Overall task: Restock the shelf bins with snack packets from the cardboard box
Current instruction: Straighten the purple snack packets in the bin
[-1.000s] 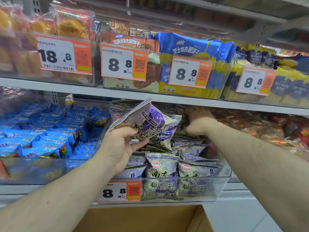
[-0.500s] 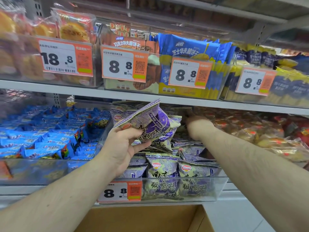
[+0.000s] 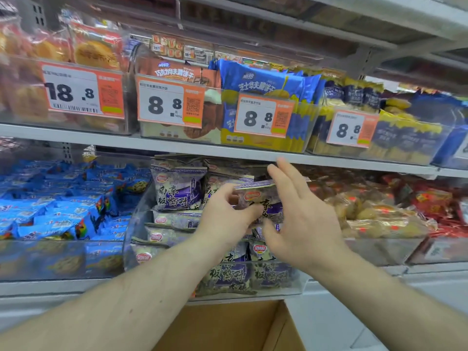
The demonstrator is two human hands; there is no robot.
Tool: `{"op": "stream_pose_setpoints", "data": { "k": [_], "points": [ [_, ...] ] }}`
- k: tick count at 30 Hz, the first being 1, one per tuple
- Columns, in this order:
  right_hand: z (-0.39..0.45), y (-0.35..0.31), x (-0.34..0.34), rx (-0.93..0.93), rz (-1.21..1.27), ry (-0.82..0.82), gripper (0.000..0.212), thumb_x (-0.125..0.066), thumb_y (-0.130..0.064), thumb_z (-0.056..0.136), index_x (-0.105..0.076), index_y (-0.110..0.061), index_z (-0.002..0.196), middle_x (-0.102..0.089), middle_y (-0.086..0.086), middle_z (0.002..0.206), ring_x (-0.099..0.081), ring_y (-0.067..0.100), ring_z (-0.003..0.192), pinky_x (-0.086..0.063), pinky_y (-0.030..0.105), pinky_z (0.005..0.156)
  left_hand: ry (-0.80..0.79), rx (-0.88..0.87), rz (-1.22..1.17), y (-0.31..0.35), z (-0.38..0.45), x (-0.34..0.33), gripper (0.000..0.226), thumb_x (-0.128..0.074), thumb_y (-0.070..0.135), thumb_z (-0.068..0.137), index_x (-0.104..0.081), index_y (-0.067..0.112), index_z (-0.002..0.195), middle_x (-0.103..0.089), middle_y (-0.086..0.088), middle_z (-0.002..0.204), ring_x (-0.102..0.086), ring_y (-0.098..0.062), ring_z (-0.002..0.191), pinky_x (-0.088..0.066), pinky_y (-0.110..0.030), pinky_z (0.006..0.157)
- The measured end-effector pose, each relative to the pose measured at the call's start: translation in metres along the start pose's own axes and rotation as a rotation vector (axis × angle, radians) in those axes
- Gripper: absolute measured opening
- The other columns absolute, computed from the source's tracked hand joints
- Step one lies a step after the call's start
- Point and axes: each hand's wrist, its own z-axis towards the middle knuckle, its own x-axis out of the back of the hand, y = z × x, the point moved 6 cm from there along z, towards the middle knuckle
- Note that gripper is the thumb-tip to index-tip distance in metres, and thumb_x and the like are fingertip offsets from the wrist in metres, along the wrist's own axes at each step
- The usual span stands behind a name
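I see my left hand pinching a purple snack packet above the clear bin; my right hand spread open beside it, under the shelf edge.

On the upper shelf board, orange-and-white price tags front clear tubs: one reads 18.8 before orange-wrapped round cakes, and three read 8.8. Behind them stand brown wafer packs, blue wafer packs and dark navy-and-yellow packs. Below, at left, lie bright blue biscuit packets; at right, blurred golden-brown wrapped items sit beside red packets. A perforated grey upright shows at top left. Pale floor lies at bottom right.
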Motion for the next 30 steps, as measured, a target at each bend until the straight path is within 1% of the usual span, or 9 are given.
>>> {"op": "stream_pose_setpoints", "data": {
  "k": [3,6,9,13,17,20,24,28,30],
  "points": [
    [0.003,0.014,-0.018,-0.005,-0.032,-0.044,0.052,-0.063,-0.025,0.069,-0.057,-0.013,0.119,-0.059,0.005,0.114,-0.066,0.031,0.072,-0.049,0.033,0.048,-0.056,0.030,0.037,-0.003,0.002,-0.009,0.020,-0.073,0.007,0.082,-0.063,0.024,0.085,-0.069,0.000,0.087,-0.068,-0.021,0.082,-0.060,-0.045,0.075],
    [0.006,0.036,-0.025,-0.040,-0.094,0.017,0.023,-0.069,-0.025,0.075,-0.061,-0.010,0.091,-0.054,0.008,0.086,-0.059,0.033,0.062,-0.041,0.030,0.046,-0.057,0.006,0.202,-0.007,0.010,-0.002,0.014,-0.070,0.016,0.085,-0.066,0.025,0.095,-0.067,0.007,0.094,-0.065,-0.012,0.085,-0.057,-0.036,0.081],
    [0.015,0.052,-0.032,-0.046,-0.158,0.047,0.010,-0.066,-0.013,0.077,-0.060,-0.006,0.074,-0.050,0.011,0.076,-0.051,0.034,0.055,-0.040,0.033,0.041,-0.017,-0.226,0.664,0.001,0.017,0.015,0.019,-0.065,0.019,0.084,-0.066,0.028,0.100,-0.058,0.016,0.091,-0.058,-0.007,0.082,-0.046,-0.025,0.077],
    [0.027,0.058,-0.044,-0.061,-0.264,0.064,0.023,-0.073,0.004,0.059,-0.053,-0.005,0.062,-0.045,0.010,0.070,-0.040,0.029,0.050,-0.018,0.024,0.042,-0.105,-0.567,1.130,0.013,0.030,0.014,0.030,-0.060,0.024,0.082,-0.061,0.024,0.112,-0.057,0.006,0.116,-0.047,-0.018,0.112,-0.041,-0.038,0.096],
    [0.039,0.060,-0.060,-0.059,-0.303,0.133,0.011,-0.063,0.000,0.060,-0.055,-0.008,0.060,-0.043,0.009,0.066,-0.035,0.027,0.043,-0.008,0.021,0.048,-0.268,-0.464,1.497,0.005,0.066,0.009,0.082,-0.061,0.053,0.079,-0.024,0.028,0.148,-0.035,0.002,0.149,-0.025,-0.022,0.139,-0.022,-0.047,0.113],
    [0.045,0.056,-0.075,0.011,-0.363,0.149,0.011,-0.056,-0.003,0.055,-0.058,-0.013,0.059,-0.047,0.004,0.054,-0.041,0.028,0.039,-0.014,0.024,0.050,-0.433,-0.383,1.599,-0.004,0.088,0.003,0.110,-0.062,0.073,0.070,-0.004,0.028,0.153,-0.024,0.000,0.157,-0.017,-0.023,0.146,-0.009,-0.055,0.117],
    [0.053,0.056,-0.087,0.056,-0.343,0.186,0.016,-0.045,-0.003,0.058,-0.056,-0.014,0.060,-0.049,0.003,0.054,-0.043,0.027,0.040,-0.017,0.025,0.052,-0.633,-0.249,1.532,-0.011,0.104,0.009,0.127,-0.074,0.072,0.059,0.003,0.033,0.153,-0.022,-0.003,0.157,-0.025,-0.026,0.142,-0.023,-0.046,0.116],
    [0.065,0.052,-0.103,-0.005,-0.297,0.124,0.013,-0.049,-0.002,0.058,-0.058,-0.012,0.057,-0.053,0.006,0.053,-0.048,0.027,0.039,-0.026,0.026,0.049,-0.319,-0.329,1.620,-0.009,0.112,0.023,0.120,-0.071,0.073,0.061,-0.004,0.029,0.151,-0.022,-0.005,0.153,-0.018,-0.029,0.143,-0.013,-0.049,0.116],
    [0.066,0.054,-0.115,-0.139,-0.292,-0.061,0.014,-0.061,-0.002,0.066,-0.067,-0.011,0.075,-0.064,0.009,0.067,-0.061,0.030,0.055,-0.040,0.031,0.057,-0.213,-0.355,1.702,-0.010,0.111,0.023,0.122,-0.064,0.079,0.063,-0.001,0.024,0.152,-0.017,-0.007,0.155,-0.012,-0.030,0.145,-0.006,-0.054,0.115]
  ]
}}
